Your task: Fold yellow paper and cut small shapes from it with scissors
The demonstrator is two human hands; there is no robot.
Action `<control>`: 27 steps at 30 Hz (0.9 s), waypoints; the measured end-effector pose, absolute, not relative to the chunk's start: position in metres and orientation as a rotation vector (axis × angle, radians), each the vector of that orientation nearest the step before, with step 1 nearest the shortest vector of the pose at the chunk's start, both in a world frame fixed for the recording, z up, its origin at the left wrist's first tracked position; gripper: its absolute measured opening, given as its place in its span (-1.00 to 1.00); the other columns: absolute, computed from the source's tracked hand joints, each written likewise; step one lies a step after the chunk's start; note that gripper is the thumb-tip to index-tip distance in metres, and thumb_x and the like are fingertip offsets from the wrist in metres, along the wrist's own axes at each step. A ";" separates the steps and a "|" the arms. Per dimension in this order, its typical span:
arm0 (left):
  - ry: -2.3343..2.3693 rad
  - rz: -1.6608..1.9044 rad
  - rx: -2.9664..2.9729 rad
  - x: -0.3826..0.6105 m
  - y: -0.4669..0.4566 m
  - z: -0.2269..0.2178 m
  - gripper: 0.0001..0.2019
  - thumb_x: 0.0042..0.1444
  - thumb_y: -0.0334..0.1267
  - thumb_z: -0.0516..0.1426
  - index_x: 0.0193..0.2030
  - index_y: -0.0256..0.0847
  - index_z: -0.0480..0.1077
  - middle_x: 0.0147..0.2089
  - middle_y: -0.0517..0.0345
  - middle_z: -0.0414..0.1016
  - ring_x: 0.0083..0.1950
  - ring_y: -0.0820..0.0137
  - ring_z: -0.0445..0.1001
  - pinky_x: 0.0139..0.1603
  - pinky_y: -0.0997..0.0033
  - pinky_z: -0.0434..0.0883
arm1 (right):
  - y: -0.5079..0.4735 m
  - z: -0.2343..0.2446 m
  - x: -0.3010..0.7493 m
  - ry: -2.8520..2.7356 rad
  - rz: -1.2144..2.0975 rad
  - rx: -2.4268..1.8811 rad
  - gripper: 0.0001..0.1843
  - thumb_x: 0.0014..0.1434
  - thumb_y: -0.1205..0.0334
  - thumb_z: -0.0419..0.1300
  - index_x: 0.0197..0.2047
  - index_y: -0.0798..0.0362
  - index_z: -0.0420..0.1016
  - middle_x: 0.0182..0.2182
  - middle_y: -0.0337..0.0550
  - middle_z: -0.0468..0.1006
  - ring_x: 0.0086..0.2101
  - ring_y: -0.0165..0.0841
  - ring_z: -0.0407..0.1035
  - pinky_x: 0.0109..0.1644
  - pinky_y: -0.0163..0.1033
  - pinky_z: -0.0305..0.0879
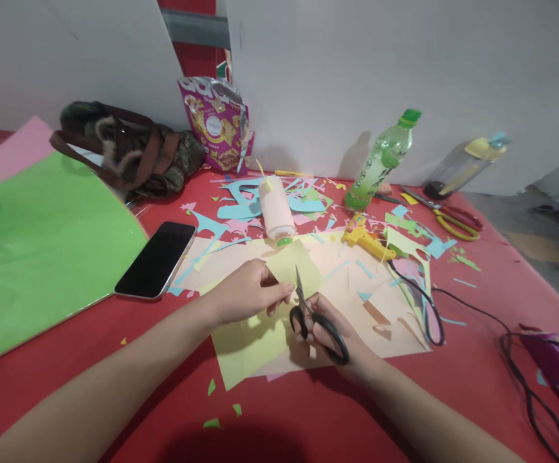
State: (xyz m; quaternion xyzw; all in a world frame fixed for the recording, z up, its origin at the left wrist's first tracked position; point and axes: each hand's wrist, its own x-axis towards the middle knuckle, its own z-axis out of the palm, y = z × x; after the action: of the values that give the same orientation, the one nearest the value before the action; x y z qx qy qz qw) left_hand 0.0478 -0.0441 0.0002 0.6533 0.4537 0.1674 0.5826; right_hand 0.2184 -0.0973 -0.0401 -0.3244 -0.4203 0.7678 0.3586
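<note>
Over the flat sheets [404,344] mid-worktop [260,421], a piece of paper [301,262] is in the left hand [250,290], with scissors [302,299] in the right hand [328,310] beside it. Behind them a capped cylinder [276,209] sits among scraps [240,193], a glue gun [369,243] to its right, a phone [156,260] to its left. Along the wall [308,83] behind are, left to right, a bag [173,161], a snack packet [216,125] and a drink bottle [380,164].

This is a paper-craft work area, indicated by the red flat desk [185,392], scattered multicoloured paper scraps [210,225], yellow plastic pistol-shaped glue gun [368,243] and black-handled metal scissors [301,296].
</note>
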 end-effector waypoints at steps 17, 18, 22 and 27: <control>1.012 0.282 1.608 0.040 -0.039 0.006 -0.71 -0.03 -0.27 0.00 -0.72 -0.27 0.20 -0.73 0.29 0.21 -0.64 0.57 0.19 -0.57 0.60 0.17 | -0.099 -0.048 0.219 -1.119 1.963 -0.965 -0.60 -0.11 -0.04 0.20 -0.39 0.03 0.13 -0.57 -0.36 0.23 -0.64 -0.58 0.11 -0.58 -0.42 0.02; 1.014 0.270 1.613 0.040 -0.038 0.006 -0.72 -0.04 -0.27 0.00 -0.72 -0.27 0.21 -0.73 0.29 0.22 -0.65 0.57 0.20 -0.58 0.60 0.17 | -0.099 -0.048 0.219 -1.128 1.960 -0.971 -0.60 -0.11 -0.05 0.20 -0.39 0.03 0.13 -0.58 -0.36 0.24 -0.65 -0.58 0.11 -0.59 -0.42 0.01; 1.068 0.233 1.624 0.038 -0.037 0.007 -0.74 -0.06 -0.26 0.02 -0.71 -0.27 0.26 -0.74 0.27 0.25 -0.65 0.55 0.23 -0.59 0.60 0.18 | -0.098 -0.046 0.219 -1.159 1.963 -0.971 -0.57 -0.14 -0.09 0.20 -0.42 0.02 0.11 -0.59 -0.36 0.25 -0.67 -0.59 0.09 -0.62 -0.42 0.01; 1.104 0.212 1.642 0.037 -0.037 0.009 -0.74 -0.07 -0.25 0.01 -0.71 -0.28 0.29 -0.75 0.26 0.26 -0.65 0.54 0.25 -0.59 0.59 0.19 | -0.097 -0.045 0.218 -1.163 1.979 -0.977 -0.55 -0.15 -0.09 0.20 -0.41 0.01 0.07 -0.62 -0.41 0.22 -0.67 -0.59 0.07 -0.61 -0.44 0.00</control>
State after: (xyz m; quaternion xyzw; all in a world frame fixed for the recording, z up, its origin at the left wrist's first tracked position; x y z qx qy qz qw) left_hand 0.0372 -0.0367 0.0085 0.6922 0.4654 0.0894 0.5443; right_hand 0.2181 -0.0972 -0.0448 -0.3713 -0.4421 0.7522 0.3176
